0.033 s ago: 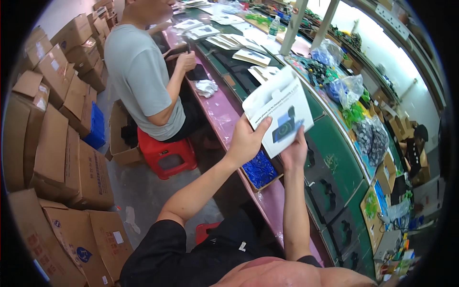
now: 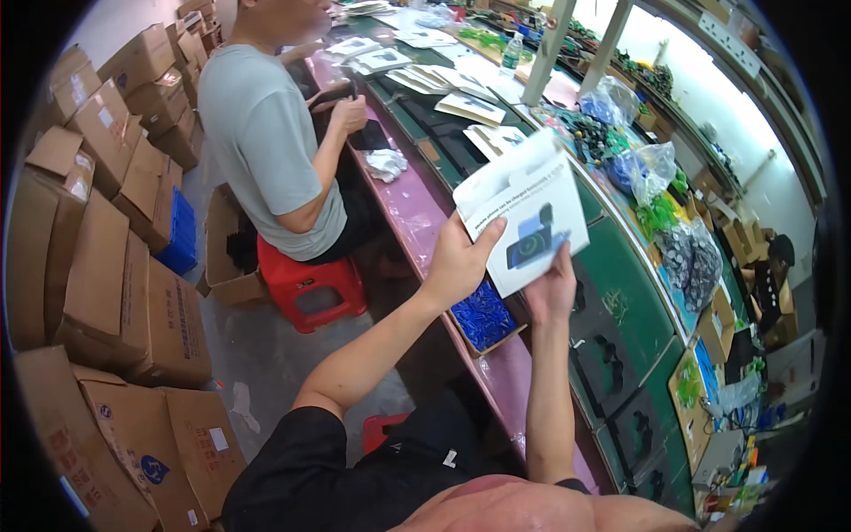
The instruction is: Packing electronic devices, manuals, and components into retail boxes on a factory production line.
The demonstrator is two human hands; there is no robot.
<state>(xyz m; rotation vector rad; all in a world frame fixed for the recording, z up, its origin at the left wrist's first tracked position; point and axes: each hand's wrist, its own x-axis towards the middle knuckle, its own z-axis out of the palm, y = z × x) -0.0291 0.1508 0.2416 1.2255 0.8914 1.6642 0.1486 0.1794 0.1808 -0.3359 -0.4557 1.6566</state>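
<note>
A flat white printed box, with a picture of a phone and charger on its face, is held up tilted over the table. My left hand grips its lower left edge, thumb on the front and fingers mostly hidden behind. At the lower right corner, my right hand has its fingers against the box, partly behind it. Below the box, many small blue pieces fill a tray on the pink table edge.
A co-worker in a grey shirt sits on a red stool to the left, holding a dark object. More flat boxes lie along the green conveyor, which also carries dark parts. Cartons are stacked at left; bagged parts lie at right.
The white box has shifted slightly to the right and tilted a little. My right hand has moved slightly along its lower right edge; my left hand keeps its grip.
</note>
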